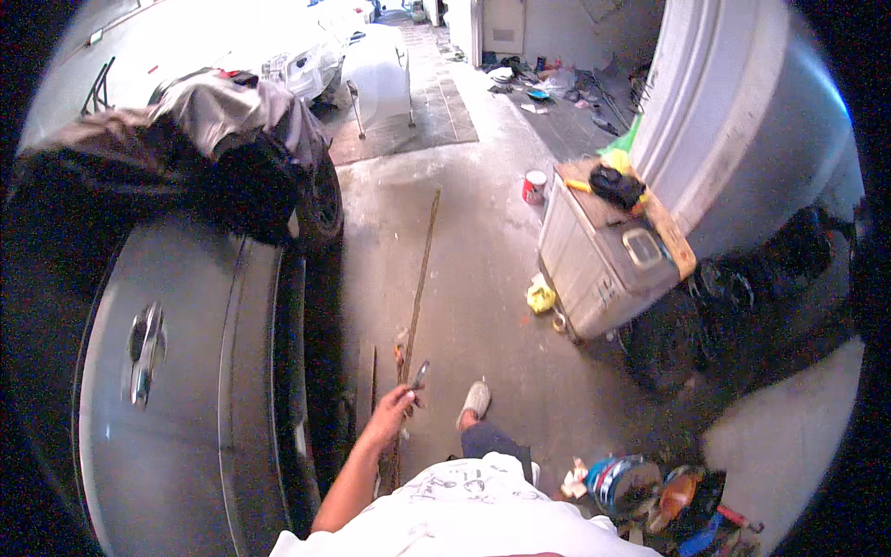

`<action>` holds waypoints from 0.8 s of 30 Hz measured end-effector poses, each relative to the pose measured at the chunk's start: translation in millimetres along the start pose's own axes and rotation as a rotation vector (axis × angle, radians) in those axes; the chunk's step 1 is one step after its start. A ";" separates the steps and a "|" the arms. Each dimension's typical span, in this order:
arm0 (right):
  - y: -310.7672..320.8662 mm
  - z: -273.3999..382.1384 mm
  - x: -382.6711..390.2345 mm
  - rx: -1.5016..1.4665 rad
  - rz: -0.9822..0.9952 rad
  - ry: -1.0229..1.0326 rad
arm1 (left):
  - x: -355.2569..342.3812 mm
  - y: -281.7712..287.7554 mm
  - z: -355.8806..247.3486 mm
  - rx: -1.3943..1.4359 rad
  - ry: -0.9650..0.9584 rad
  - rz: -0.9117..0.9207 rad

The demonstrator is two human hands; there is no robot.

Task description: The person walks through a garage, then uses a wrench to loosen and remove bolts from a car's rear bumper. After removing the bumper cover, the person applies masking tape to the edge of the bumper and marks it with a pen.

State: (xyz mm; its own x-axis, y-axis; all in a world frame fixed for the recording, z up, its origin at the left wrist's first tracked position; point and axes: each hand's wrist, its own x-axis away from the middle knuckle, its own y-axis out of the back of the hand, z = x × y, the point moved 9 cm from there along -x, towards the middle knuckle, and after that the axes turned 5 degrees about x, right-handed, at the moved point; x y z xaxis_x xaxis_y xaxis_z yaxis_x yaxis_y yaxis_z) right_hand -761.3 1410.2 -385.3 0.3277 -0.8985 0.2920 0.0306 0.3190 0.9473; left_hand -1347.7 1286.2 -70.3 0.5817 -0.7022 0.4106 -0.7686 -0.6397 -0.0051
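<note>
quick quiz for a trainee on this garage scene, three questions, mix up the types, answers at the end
1. True or false: the left hand is empty.

2. What colour is the crumpled thing on the ground beside the base of the pale box?

3. Where does the red and white can stand?
A: on top of the pale box
B: on the floor
C: on the car

Key:
1. False; the left hand holds a slim grey object.
2. Yellow.
3. B.
</note>
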 end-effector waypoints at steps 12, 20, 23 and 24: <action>286.2 304.5 -606.7 -0.431 0.217 -0.044 | -415.8 58.0 -137.5 0.329 0.120 -0.183; 338.0 464.8 -853.9 -0.327 0.243 -0.167 | -762.7 123.4 -265.4 0.248 0.141 -0.167; 345.8 504.7 -893.3 -0.320 0.238 -0.176 | -870.6 114.2 -377.8 0.339 -0.049 -0.039; 345.9 514.3 -906.4 -0.326 0.213 -0.184 | -908.2 108.3 -406.1 0.339 0.001 -0.003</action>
State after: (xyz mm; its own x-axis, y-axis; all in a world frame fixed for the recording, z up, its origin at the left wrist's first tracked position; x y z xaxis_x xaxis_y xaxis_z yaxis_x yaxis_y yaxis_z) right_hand -1533.4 2179.8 -254.4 0.1858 -0.8315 0.5236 0.2874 0.5556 0.7802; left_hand -2067.4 1981.6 -73.5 0.5835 -0.7000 0.4117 -0.6348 -0.7094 -0.3064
